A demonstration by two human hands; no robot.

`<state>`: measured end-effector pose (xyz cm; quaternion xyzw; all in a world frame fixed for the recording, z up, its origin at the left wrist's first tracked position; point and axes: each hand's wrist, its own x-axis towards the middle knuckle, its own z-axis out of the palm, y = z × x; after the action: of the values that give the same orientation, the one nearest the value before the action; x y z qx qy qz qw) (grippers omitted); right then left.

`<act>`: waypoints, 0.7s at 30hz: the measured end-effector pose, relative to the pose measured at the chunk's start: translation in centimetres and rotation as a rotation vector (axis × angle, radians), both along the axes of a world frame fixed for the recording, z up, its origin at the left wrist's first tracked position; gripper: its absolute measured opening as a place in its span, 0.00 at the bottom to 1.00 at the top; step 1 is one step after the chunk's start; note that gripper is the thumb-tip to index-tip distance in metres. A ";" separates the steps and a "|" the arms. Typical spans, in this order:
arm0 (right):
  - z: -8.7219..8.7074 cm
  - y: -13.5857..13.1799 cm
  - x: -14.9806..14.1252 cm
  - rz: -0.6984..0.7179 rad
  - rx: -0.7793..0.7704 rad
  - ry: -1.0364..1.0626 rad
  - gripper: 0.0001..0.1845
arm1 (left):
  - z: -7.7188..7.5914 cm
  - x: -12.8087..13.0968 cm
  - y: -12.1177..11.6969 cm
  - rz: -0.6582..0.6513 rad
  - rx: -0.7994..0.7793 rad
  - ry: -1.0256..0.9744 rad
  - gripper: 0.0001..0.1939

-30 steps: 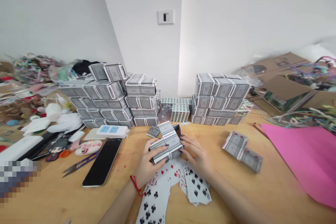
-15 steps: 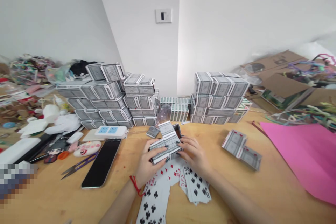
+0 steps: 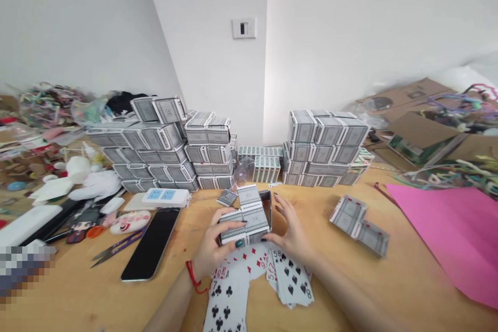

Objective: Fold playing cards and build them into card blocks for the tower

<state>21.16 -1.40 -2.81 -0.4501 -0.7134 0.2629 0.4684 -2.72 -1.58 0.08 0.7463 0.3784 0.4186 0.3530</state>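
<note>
A box folded from playing cards (image 3: 256, 219), grey patterned backs outward, sits in front of me with a flap raised at its far side and a dark opening at its right end. My left hand (image 3: 213, 243) grips its left part, fingers over the top and thumb at the front. On the right, my right hand (image 3: 292, 238) is open, fingers spread apart from the box, thumb tip by its front right corner. Face-up playing cards (image 3: 227, 303) lie below the box, with a pile of spades (image 3: 293, 280) under the right wrist. Two joined folded cards (image 3: 358, 223) rest further right.
Stacked card blocks (image 3: 155, 137) rise at the back left, others (image 3: 327, 148) at the back right. A phone (image 3: 151, 244), scissors (image 3: 119, 246) and a white case (image 3: 167, 197) lie left. Pink paper (image 3: 447, 233) and an open cardboard box (image 3: 428, 129) are right.
My right hand has come away from the box's right end and its fingers have spread, uncovering more of the opening. The left hand stays on the box.
</note>
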 end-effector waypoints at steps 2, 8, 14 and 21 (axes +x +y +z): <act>-0.5 0.2 0.0 0.067 -0.079 0.025 0.57 | 0.3 -0.3 0.0 -0.008 -0.054 -0.039 0.16; -0.7 1.4 0.1 0.235 -0.150 0.080 0.66 | 0.3 0.8 -0.8 0.196 -0.148 -0.196 0.20; -0.2 2.0 0.5 0.275 -0.134 0.090 0.67 | -1.6 3.0 -0.7 0.619 -0.173 -0.253 0.22; 0.2 1.4 0.1 0.188 -0.110 -0.024 0.65 | -1.8 2.7 -0.1 0.763 -0.182 -0.261 0.21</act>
<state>21.21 0.01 -2.60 -0.4093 -0.7425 0.3390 0.4077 0.00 -1.68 -1.74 0.4588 0.6157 0.5753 0.2820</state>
